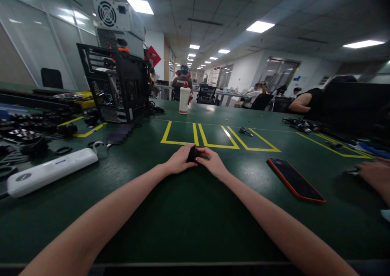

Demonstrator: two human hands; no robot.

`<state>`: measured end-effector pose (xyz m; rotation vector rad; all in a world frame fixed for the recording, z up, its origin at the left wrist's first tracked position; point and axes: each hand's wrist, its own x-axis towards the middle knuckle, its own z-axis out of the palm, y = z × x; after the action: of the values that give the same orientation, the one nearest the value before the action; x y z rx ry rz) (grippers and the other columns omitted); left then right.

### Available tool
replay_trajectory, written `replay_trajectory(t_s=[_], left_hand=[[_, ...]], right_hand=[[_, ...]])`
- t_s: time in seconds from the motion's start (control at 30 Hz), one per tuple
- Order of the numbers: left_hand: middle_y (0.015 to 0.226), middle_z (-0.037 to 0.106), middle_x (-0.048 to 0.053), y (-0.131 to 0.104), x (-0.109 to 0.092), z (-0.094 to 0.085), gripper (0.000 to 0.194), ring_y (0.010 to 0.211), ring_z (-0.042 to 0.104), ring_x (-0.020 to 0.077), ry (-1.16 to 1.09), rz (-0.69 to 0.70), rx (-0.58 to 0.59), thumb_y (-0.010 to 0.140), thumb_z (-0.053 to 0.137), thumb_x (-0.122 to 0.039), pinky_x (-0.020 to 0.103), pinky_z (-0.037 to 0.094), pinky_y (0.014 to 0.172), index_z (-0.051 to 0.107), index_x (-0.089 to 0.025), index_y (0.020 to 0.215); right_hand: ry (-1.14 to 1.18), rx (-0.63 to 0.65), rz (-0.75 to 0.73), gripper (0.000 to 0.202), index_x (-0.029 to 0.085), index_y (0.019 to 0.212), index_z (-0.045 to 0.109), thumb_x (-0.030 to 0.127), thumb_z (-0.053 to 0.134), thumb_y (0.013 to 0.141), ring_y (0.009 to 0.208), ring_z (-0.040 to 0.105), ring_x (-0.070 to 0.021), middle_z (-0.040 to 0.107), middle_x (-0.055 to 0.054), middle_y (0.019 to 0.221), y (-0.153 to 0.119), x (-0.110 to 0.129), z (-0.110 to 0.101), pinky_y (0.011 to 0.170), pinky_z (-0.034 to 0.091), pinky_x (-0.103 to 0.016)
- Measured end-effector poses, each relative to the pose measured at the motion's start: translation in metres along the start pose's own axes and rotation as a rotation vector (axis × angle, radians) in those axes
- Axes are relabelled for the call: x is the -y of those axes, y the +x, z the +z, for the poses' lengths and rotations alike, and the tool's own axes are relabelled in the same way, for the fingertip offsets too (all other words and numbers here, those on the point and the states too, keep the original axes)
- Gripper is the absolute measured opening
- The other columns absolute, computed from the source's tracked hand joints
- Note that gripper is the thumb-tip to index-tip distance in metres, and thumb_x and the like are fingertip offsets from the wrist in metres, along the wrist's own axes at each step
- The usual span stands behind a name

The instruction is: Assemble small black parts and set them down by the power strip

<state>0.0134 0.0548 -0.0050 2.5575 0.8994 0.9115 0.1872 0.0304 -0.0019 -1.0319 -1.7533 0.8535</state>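
Note:
A small black part point(191, 154) sits between my two hands, low over the green table point(195, 219); its exact kind does not show. My left hand point(180, 160) is closed around its left side, thumb towards me. From the other side my right hand point(212, 161) pinches the same part with thumb and fingers. Just beyond my hands, yellow tape marks out several boxes point(179, 142) on the table. In the right-hand box lies a small dark metallic piece point(246, 131).
A phone with an orange edge point(295, 180) lies to the right, near another person's hand point(376, 176). On the left are a white power strip point(53, 171), black parts point(33, 142) and an open computer case point(118, 85). A white bottle point(184, 100) stands farther back.

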Motion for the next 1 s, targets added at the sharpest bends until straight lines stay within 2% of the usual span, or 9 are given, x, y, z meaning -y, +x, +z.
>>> replay_trajectory(t_s=[0.2,0.47,0.63,0.8,1.0], left_hand=[[0.123,0.039,0.013,-0.003,-0.003,0.0,0.063,0.114,0.038,0.0256,0.028,0.044,-0.021,0.071,0.058,-0.033,0.043,0.03,0.097,0.026,-0.017,0.124],[0.122,0.039,0.011,-0.005,-0.01,-0.005,0.063,0.107,0.04,0.0265,0.084,0.051,0.004,0.072,0.056,-0.032,0.044,0.031,0.092,0.023,-0.019,0.124],[0.123,0.039,0.01,-0.005,-0.005,-0.001,0.063,0.113,0.031,0.0317,0.151,-0.034,-0.007,0.07,0.057,-0.037,0.049,0.029,0.091,0.026,-0.022,0.123],[0.124,0.036,0.012,-0.005,-0.001,0.001,0.061,0.117,0.033,0.0245,0.045,0.062,0.017,0.072,0.055,-0.03,0.042,0.025,0.099,0.023,-0.018,0.123],[0.123,0.036,0.011,-0.003,0.001,0.002,0.063,0.118,0.034,0.024,-0.003,0.042,0.009,0.071,0.057,-0.027,0.042,0.025,0.099,0.023,-0.019,0.123]], right_hand=[[0.227,0.042,0.049,0.034,0.018,0.097,0.052,0.017,0.061,0.065,0.094,0.058,-0.0176,0.058,-0.004,0.102,-0.003,0.003,0.004,0.087,0.044,-0.035],[0.265,-0.025,0.082,0.027,0.018,0.092,0.054,0.027,0.061,0.067,0.093,0.057,-0.0161,0.06,-0.004,0.097,-0.006,0.007,0.008,0.087,0.043,-0.034],[0.267,-0.05,0.092,0.031,0.018,0.094,0.055,0.025,0.064,0.065,0.093,0.056,-0.0156,0.06,-0.004,0.098,-0.003,0.003,0.008,0.089,0.041,-0.033],[0.271,0.003,0.143,0.031,0.018,0.096,0.055,0.026,0.062,0.067,0.09,0.057,-0.0157,0.06,-0.004,0.097,-0.004,0.003,0.007,0.085,0.042,-0.034],[0.333,0.052,0.152,0.034,0.024,0.095,0.052,0.024,0.065,0.064,0.085,0.057,-0.0142,0.06,-0.001,0.09,-0.007,0.004,0.005,0.078,0.045,-0.031]])
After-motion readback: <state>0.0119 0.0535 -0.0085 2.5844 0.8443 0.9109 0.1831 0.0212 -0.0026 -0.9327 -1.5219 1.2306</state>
